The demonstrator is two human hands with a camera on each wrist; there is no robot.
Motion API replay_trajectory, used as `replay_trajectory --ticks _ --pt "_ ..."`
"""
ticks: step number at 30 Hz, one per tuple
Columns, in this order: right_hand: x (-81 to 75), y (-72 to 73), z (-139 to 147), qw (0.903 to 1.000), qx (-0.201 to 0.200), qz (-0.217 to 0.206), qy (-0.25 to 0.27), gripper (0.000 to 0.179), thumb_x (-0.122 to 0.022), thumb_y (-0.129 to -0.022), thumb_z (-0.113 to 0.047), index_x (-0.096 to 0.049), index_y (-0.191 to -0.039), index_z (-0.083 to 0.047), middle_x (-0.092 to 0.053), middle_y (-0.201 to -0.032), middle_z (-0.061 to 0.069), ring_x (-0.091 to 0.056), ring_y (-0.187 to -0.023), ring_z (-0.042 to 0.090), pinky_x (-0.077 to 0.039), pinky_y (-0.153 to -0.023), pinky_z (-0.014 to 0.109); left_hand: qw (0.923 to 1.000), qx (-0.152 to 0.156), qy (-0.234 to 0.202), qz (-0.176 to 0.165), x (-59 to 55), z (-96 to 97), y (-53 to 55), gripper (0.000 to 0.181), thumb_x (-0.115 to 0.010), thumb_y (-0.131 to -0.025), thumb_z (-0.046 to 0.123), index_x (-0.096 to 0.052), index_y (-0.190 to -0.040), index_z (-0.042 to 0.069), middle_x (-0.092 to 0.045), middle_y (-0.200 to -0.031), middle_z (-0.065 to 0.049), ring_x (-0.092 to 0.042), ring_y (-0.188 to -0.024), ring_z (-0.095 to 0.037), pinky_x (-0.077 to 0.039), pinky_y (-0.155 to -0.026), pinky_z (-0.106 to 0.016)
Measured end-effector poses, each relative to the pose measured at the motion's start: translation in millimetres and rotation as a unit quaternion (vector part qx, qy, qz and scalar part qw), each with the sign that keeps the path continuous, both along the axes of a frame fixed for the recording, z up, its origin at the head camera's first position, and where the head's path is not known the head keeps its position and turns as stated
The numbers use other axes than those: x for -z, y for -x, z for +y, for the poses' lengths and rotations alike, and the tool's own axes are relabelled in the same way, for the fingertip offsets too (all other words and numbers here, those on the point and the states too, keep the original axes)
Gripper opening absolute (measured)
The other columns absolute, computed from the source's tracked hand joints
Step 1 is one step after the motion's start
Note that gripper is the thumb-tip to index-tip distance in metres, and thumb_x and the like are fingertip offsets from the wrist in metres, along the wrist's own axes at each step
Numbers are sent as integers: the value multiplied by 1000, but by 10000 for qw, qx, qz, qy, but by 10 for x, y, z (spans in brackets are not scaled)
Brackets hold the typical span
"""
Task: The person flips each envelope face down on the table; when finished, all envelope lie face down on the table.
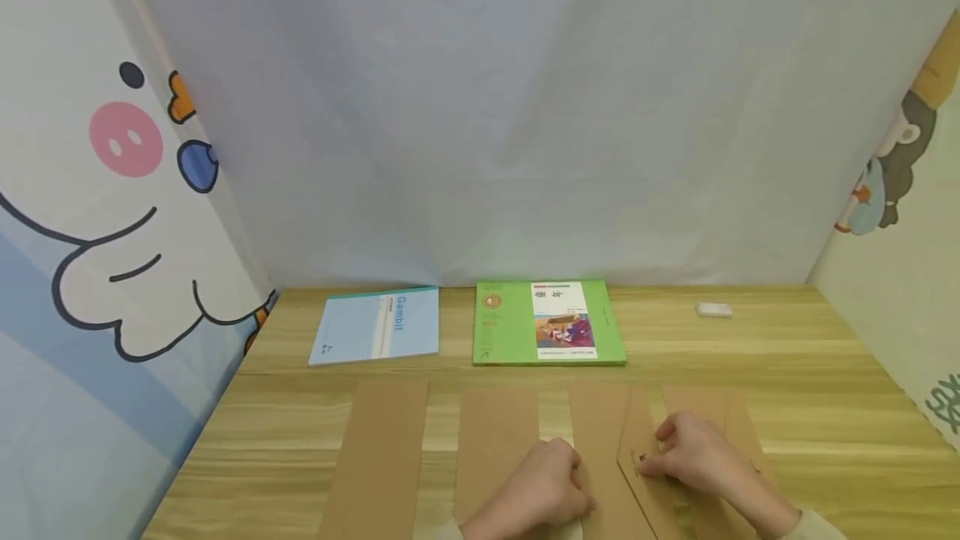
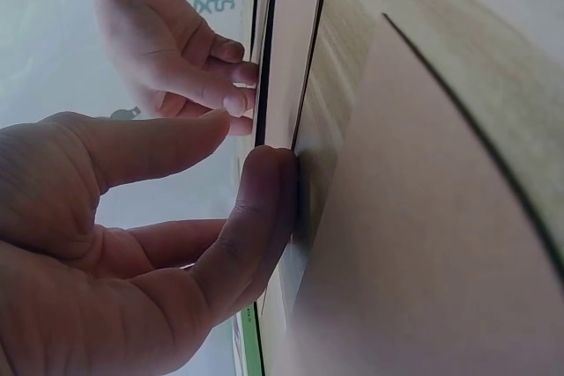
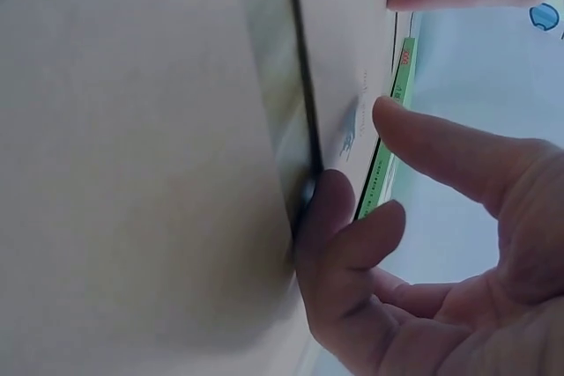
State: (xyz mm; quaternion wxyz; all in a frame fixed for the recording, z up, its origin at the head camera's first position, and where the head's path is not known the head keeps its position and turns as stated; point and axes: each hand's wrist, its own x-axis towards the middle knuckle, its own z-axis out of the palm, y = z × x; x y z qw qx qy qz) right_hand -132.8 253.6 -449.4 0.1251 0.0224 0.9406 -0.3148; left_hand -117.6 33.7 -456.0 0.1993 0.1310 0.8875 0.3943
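With thumbs and fingertips apart, the left hand and right hand should nudge the brown cardboard strip between them gently, so it lies flat.

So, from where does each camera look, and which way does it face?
Head: worn on the head, looks forward and down at the table, brown sheets and green book; left hand and right hand show.
Left wrist: worn there, looks past its own fingers along the brown sheets; the right hand shows beyond.
Right wrist: worn there, looks past its own fingers along the brown sheets; the left hand shows at top right.
Shared: both wrist views show both hands and the green book's edge.
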Motion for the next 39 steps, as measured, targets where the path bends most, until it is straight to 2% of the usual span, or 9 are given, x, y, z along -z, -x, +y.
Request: replay_trajectory --ticks 8,14,18,21,24,30,34,37,39 --pt "-4 20 -1 10000 -25 -26 52 55 -88 -65 -25 -59 -96 10 -61 -79 6 -59 -76 21 -50 -66 39 10000 -14 -32 -75 0 -19 8 41 -83 -70 9 -66 -103 -10 -51 -54 1 -42 -48 -9 -35 -46 -21" --pt "6 7 9 9999 -49 -21 135 53 -87 -67 -21 -59 -100 10 -60 -79 5 -58 -75 20 -50 -67 39 10000 -58 -78 -6 19 -30 6 41 -83 -70 9 -67 -104 -9 -51 -57 3 -45 -52 -9 -39 -50 -21" --pt "2 -6 29 9994 -101 53 321 48 -84 -71 -15 -58 -102 10 -60 -78 4 -57 -73 19 -49 -64 37 9997 -77 -193 121 34 -35 -14 23 -84 -70 11 -65 -76 -1 -48 -52 5 -42 -48 -7 -35 -46 -21" --pt "-23 -25 58 9982 -116 128 575 43 -80 -75 -9 -56 -105 9 -59 -80 5 -57 -71 19 -49 -61 35 9992 -66 -305 254 46 -39 -28 33 -85 -70 13 -53 -60 10 -42 -48 7 -36 -44 -5 -31 -43 -21" --pt "-55 -40 93 9954 -153 146 938 40 -75 -77 -3 -53 -108 9 -57 -81 7 -56 -70 20 -48 -58 34 9985 -49 -438 322 46 -43 -38 37 -85 -69 14 -50 -57 12 -39 -47 9 -35 -44 -5 -29 -42 -21" --pt "-110 -54 149 9841 -445 -162 1714 36 -65 -86 -2 -46 -114 10 -57 -87 10 -54 -70 23 -47 -53 32 9982 20 -583 112 40 -40 -45 39 -84 -70 14 -47 -56 13 -35 -46 10 -29 -42 -4 -22 -40 -20" --pt "-131 -60 161 9706 -680 -437 2269 35 -59 -91 -4 -41 -117 10 -57 -82 9 -49 -63 18 -44 -51 27 9982 74 -586 -117 51 -28 -31 37 -84 -71 15 -49 -59 12 -37 -48 8 -29 -41 -5 -21 -40 -21" --pt "-146 -55 161 9556 -871 -645 2739 37 -57 -93 -7 -37 -119 10 -53 -73 6 -47 -58 14 -44 -50 25 9985 76 -506 -200 54 -16 -13 26 -85 -70 18 -62 -72 6 -43 -55 7 -35 -46 -5 -26 -42 -22" --pt "-159 -51 157 9467 -933 -773 2983 37 -56 -94 -8 -35 -120 9 -50 -70 5 -46 -56 13 -44 -51 26 9988 63 -448 -202 54 -9 -1 29 -86 -69 19 -68 -85 4 -47 -60 6 -38 -50 -6 -30 -45 -22"
